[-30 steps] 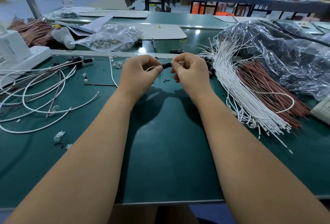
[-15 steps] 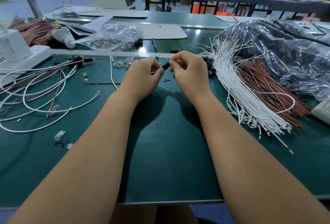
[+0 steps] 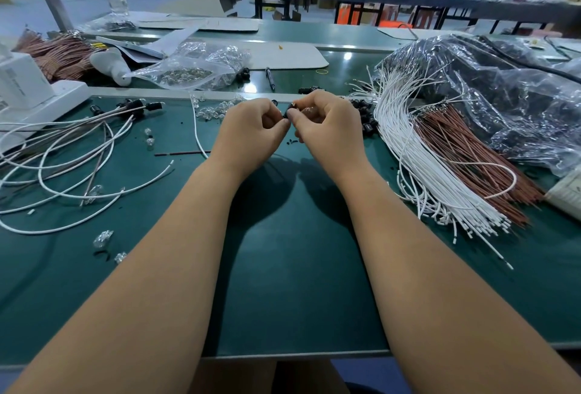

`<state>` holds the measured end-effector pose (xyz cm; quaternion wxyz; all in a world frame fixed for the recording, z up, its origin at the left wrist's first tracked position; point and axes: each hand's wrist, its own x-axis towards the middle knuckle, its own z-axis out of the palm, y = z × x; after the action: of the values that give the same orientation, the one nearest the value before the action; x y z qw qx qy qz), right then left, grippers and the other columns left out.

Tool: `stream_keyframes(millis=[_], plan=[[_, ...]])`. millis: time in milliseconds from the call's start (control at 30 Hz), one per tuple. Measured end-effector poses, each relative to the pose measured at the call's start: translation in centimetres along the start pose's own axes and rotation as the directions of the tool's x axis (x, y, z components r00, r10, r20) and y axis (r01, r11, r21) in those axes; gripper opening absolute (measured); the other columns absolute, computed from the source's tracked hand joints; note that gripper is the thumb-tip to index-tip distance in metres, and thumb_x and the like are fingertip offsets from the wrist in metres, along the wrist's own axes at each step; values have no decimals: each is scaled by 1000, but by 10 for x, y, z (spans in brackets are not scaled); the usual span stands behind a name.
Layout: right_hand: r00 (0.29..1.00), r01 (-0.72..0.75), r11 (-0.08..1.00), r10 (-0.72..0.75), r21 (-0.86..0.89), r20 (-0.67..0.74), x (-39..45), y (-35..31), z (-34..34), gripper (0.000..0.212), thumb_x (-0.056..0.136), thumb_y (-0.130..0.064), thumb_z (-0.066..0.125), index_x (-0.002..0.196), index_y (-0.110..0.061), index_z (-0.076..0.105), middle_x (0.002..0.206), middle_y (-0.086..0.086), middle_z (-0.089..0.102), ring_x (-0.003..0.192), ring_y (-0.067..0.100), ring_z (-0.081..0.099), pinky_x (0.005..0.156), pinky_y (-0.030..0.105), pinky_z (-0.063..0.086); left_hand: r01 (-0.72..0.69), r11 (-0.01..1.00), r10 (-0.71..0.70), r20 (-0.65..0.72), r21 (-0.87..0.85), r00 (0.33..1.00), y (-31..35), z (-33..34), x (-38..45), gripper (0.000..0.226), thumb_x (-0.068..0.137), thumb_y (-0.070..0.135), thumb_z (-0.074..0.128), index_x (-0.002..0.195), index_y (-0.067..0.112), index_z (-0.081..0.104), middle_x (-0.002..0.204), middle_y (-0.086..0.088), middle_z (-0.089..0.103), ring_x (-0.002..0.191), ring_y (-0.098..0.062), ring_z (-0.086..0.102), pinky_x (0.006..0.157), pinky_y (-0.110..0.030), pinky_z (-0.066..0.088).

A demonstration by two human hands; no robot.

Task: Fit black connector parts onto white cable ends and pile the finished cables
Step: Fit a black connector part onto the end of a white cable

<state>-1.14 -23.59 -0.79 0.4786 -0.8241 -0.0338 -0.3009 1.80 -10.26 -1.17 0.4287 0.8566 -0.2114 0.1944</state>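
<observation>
My left hand (image 3: 251,132) and my right hand (image 3: 330,129) meet over the far middle of the green mat, fingertips together. Between them sits a small black connector part (image 3: 288,110), pinched from both sides. A white cable (image 3: 197,132) runs down the mat from behind my left hand; its end is hidden by the fingers. Finished cables with black ends (image 3: 63,154) lie looped at the left. A thick bundle of bare white cables (image 3: 440,173) fans out on the right. Loose black connector parts (image 3: 366,117) lie just right of my right hand.
Brown wires (image 3: 471,154) lie beside the white bundle, under a crumpled plastic bag (image 3: 503,95). Clear small bulbs (image 3: 213,109) are scattered behind my left hand. A white box (image 3: 28,91) stands at the far left, a clear parts bag (image 3: 191,66) and a pen (image 3: 270,78) behind.
Both hands have drawn closer together. The black part that stood out between the fingertips is now almost covered by them. The hands shifted slightly away from me.
</observation>
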Motion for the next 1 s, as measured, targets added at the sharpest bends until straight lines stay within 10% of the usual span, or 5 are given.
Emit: stream_keyframes(millis=[733, 1000], plan=[[990, -103, 958, 126, 269, -68, 3, -1, 1, 21, 83, -2, 70, 75, -19, 60, 62, 0, 65, 61, 23, 70, 64, 37, 59, 222, 835, -164, 157, -503, 974, 14, 0, -3, 11, 86, -7, 64, 87, 3, 67, 63, -10, 62, 49, -9, 55, 49, -21, 44], [966, -222, 836, 258, 502, -1, 5, 1, -1, 10, 88, -1, 65, 83, -10, 65, 68, 7, 68, 60, 16, 68, 60, 26, 56, 140, 928, -114, 94, -346, 989, 11, 4, -3, 13, 89, 4, 64, 95, 12, 71, 67, -6, 67, 59, -14, 57, 64, -27, 49]])
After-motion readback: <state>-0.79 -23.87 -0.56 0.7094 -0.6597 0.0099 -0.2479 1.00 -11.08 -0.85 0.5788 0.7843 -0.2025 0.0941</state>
